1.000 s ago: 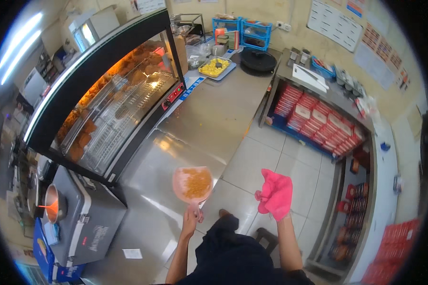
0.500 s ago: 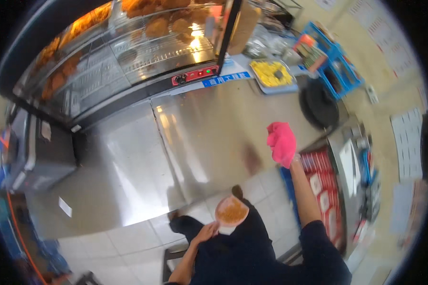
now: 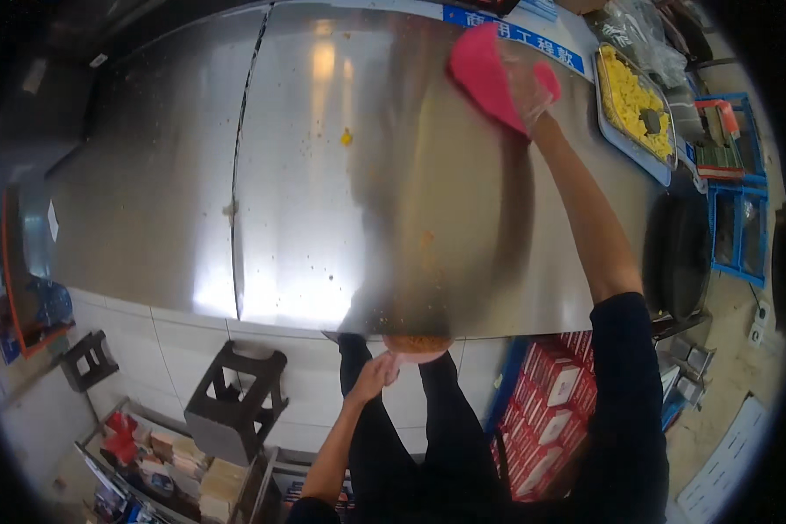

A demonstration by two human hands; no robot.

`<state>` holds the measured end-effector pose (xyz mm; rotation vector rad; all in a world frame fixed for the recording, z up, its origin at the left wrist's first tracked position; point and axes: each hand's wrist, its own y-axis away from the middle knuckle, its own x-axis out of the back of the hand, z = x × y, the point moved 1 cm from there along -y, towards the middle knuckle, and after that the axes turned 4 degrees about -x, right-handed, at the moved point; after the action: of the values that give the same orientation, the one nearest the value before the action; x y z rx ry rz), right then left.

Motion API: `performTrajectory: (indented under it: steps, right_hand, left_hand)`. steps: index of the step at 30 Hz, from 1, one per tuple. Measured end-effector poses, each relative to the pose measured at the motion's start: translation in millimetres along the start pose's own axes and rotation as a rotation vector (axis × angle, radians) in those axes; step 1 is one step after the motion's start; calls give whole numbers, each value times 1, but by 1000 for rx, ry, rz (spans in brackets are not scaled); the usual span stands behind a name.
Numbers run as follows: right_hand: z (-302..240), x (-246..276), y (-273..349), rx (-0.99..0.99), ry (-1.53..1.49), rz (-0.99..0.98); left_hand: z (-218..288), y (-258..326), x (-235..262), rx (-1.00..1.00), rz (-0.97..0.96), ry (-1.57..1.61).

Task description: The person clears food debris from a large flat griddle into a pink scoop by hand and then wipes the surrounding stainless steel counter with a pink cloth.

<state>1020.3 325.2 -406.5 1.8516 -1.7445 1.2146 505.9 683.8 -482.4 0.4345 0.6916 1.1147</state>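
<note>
My right hand [image 3: 526,87], in a clear plastic glove, holds a bright pink cloth [image 3: 483,74] against the stainless steel counter [image 3: 319,201] near its far side. Small crumbs and a yellow scrap [image 3: 347,137] lie scattered over the metal, left of the cloth. Just below the counter's front edge, my bare left hand [image 3: 377,375] grips the side of a pale pink, shallow bowl [image 3: 417,355] with brownish-orange crumbs in it. The counter edge partly hides this bowl.
At the far right stands a tray of yellow food pieces [image 3: 629,105], beside blue baskets [image 3: 741,227] and a round black object [image 3: 677,253]. Red-and-white boxes [image 3: 550,393] fill the space below right. Dark stools [image 3: 227,402] stand on the tiled floor at left.
The pink cloth, bunched up in my raised right hand before, is now spread on the far part of the counter. The bowl has come up to the front edge. My view has shifted.
</note>
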Motion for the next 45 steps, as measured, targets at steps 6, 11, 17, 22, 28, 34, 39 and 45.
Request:
performTrajectory:
  steps: [6,11,17,22,28,34,39,45]
  right_hand:
    - [-154,-18,93,268,-61,-347]
    - [-226,7,182,471,-24,-567]
    - [-230,50,284,197,-282,-682]
    - [-190,154,313,-626,-836,-244]
    - [144,368,441,-565,725,462]
    - [81,188,233,-687,774,220]
    - [-48,165,205,-224,377,16]
    - [-182,50,256,222,241,-502]
  left_hand:
    - [12,7,-14,-97,-14,63]
    - [29,20,-20,-83,27,22]
    - [40,30,-38,-25,39,95]
    - [14,33,-35,-148,-29,19]
    - [14,-16,-126,-126,-188,11]
    - [23,-5,-81,-102,-79,-52]
    - [25,-8,-83,-95,-84,6]
    - [22,10,-68,-152,-17,-22]
